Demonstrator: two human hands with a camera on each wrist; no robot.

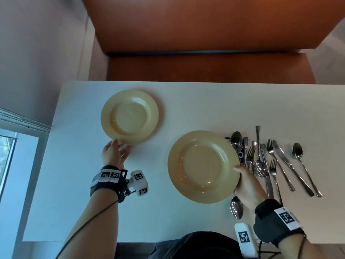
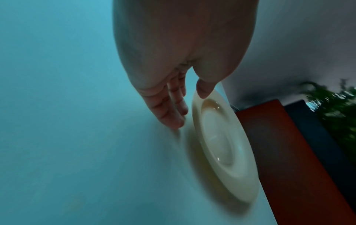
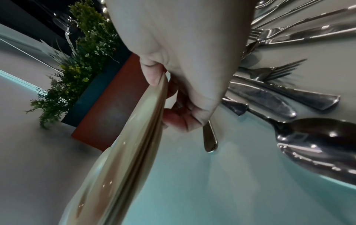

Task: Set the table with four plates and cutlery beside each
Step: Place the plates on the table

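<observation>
A beige plate [image 1: 129, 116] [image 2: 221, 144] lies flat on the white table [image 1: 186, 101] at the far left. My left hand [image 1: 119, 146] [image 2: 190, 107] is at its near rim, thumb tip touching the rim, fingers straight and close to the tabletop. A stack of matching plates [image 1: 203, 166] [image 3: 123, 152] sits mid-table. My right hand [image 1: 240, 171] [image 3: 165, 99] grips the stack's right edge, thumb on top and fingers curled under. Several spoons, forks and knives form a loose cutlery pile [image 1: 270, 159] [image 3: 269, 94] just right of the stack.
One spoon [image 1: 236, 207] [image 3: 318, 144] lies near my right wrist by the table's front edge. An orange bench seat [image 1: 205, 34] stands beyond the far edge. A window [image 1: 11, 156] is at the left, and a green plant [image 3: 80, 60] stands in the background.
</observation>
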